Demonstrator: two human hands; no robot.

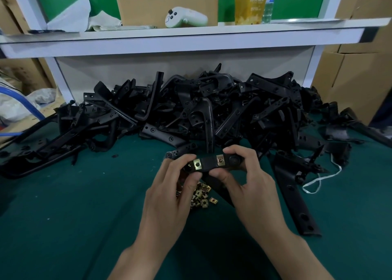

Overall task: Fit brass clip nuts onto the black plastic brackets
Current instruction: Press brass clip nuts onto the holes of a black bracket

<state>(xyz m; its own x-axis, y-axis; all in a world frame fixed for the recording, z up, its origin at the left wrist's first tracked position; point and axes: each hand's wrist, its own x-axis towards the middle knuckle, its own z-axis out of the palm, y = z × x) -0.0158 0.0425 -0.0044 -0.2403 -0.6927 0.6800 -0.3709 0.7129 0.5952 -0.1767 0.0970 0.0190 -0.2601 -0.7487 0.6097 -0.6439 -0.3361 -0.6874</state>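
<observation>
Both hands hold one black plastic bracket (209, 163) level above the green table. My left hand (169, 192) grips its left end, thumb just under a brass clip nut (197, 164) seated on the bracket. My right hand (250, 184) grips the right end, forefinger curled over the top beside a second brass clip nut (220, 159) that is also on the bracket. A small heap of loose brass clip nuts (201, 197) lies on the table under my left hand, partly hidden by it.
A large pile of black plastic brackets (191, 112) fills the back of the green table (63, 216). A long black bracket (297, 197) lies to the right of my hands, with a white string (318, 182) beside it. A white shelf (180, 38) overhangs the pile.
</observation>
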